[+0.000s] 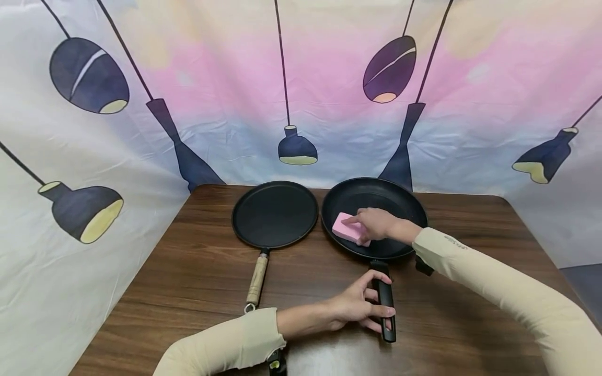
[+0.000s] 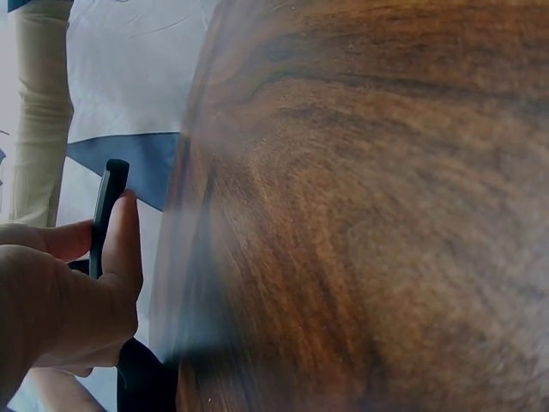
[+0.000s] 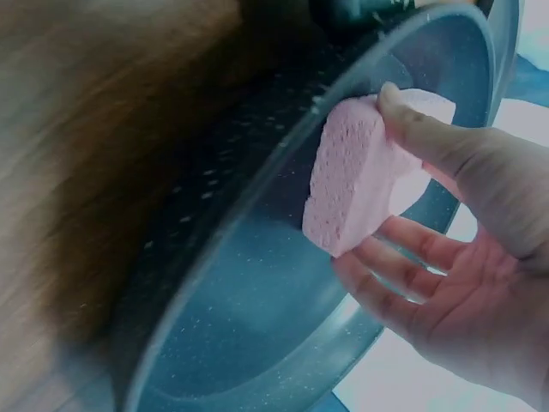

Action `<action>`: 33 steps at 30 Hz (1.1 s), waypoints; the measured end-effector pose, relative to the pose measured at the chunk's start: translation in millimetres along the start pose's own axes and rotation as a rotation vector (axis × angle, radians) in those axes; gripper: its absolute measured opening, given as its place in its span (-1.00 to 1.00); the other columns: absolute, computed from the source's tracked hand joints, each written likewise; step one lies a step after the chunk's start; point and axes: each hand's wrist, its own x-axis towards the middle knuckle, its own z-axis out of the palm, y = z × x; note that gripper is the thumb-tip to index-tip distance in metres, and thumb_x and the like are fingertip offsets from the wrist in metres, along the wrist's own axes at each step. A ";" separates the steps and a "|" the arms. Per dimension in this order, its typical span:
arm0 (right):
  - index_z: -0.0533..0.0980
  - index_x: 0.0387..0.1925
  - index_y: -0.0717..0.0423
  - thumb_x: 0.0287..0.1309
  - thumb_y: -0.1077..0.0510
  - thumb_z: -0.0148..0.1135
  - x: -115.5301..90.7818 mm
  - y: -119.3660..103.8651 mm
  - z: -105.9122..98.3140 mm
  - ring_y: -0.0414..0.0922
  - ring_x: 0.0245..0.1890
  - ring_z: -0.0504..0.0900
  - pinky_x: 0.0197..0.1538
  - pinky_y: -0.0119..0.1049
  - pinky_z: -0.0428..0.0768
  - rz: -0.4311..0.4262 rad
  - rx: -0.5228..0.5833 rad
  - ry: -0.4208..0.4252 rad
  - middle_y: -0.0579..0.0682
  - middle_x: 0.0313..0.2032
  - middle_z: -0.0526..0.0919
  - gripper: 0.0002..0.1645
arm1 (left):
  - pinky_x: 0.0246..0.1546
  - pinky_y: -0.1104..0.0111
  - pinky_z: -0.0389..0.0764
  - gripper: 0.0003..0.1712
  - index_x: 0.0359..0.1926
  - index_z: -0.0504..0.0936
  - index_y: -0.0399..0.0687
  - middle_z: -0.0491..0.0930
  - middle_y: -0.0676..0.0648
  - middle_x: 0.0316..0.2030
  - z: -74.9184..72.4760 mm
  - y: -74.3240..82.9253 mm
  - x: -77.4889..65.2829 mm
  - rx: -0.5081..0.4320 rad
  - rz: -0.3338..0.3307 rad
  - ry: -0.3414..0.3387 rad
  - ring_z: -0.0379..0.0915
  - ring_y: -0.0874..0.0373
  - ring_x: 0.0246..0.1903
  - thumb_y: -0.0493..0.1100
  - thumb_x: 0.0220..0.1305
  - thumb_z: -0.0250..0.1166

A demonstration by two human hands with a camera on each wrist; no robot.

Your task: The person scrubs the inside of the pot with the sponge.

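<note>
A deep black frying pan [image 1: 376, 196] lies at the table's back right, its black handle [image 1: 386, 300] pointing toward me. My left hand [image 1: 352, 305] grips that handle, thumb and fingers on its two sides; the left wrist view shows the handle's end [image 2: 111, 180] between them. Over in the pan, my right hand [image 1: 376, 223] holds a pink sponge [image 1: 345, 228] against the inside of the pan at its left. In the right wrist view the thumb and fingers pinch the porous sponge [image 3: 343, 176] by its edges, close to the pan's wall [image 3: 283, 283].
Left of the frying pan lies a flat black griddle pan [image 1: 275, 214] with a wooden handle [image 1: 257, 279]. Both pans rest on a brown wooden table [image 1: 188, 277]. Behind it hangs a cloth [image 1: 226, 94] printed with lamps.
</note>
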 end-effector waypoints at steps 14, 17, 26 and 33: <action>0.48 0.39 -0.01 0.15 0.19 0.51 17.8 19.3 -4.0 -0.18 -0.56 0.44 -0.46 -0.40 0.38 0.114 0.081 0.033 0.20 -0.29 0.63 -0.24 | -0.30 0.27 0.80 -0.41 0.30 0.34 0.13 0.67 -0.06 -0.26 3.3 0.0 -2.7 -0.014 -0.016 -0.008 0.75 0.03 -0.29 -0.38 0.38 0.31; 0.41 0.43 0.02 0.21 0.20 0.46 23.7 31.2 -7.0 -0.13 -0.55 0.41 -0.41 -0.35 0.37 0.189 0.098 0.027 0.29 -0.17 0.63 -0.23 | -0.34 0.32 0.78 -0.43 0.28 0.35 0.16 0.67 -0.05 -0.27 5.9 -1.2 -3.1 -0.029 -0.025 -0.019 0.74 0.06 -0.31 -0.37 0.38 0.31; 0.35 0.46 0.09 0.20 0.29 0.42 22.7 67.2 -17.9 -0.09 -0.52 0.32 -0.39 -0.29 0.35 0.313 0.104 0.044 0.34 -0.08 0.61 -0.19 | -0.32 0.29 0.79 -0.41 0.29 0.35 0.13 0.68 -0.06 -0.29 6.0 0.9 -3.9 -0.006 -0.008 -0.011 0.76 -0.15 -0.26 -0.40 0.37 0.30; 0.35 0.46 0.10 0.20 0.26 0.42 13.0 74.6 -14.5 0.01 -0.42 0.48 -0.35 -0.27 0.41 0.303 0.046 0.032 0.47 0.07 0.59 -0.19 | -0.37 0.34 0.78 -0.42 0.27 0.36 0.14 0.69 -0.07 -0.28 1.7 1.7 -2.7 0.000 -0.007 0.007 0.76 -0.03 -0.29 -0.39 0.36 0.32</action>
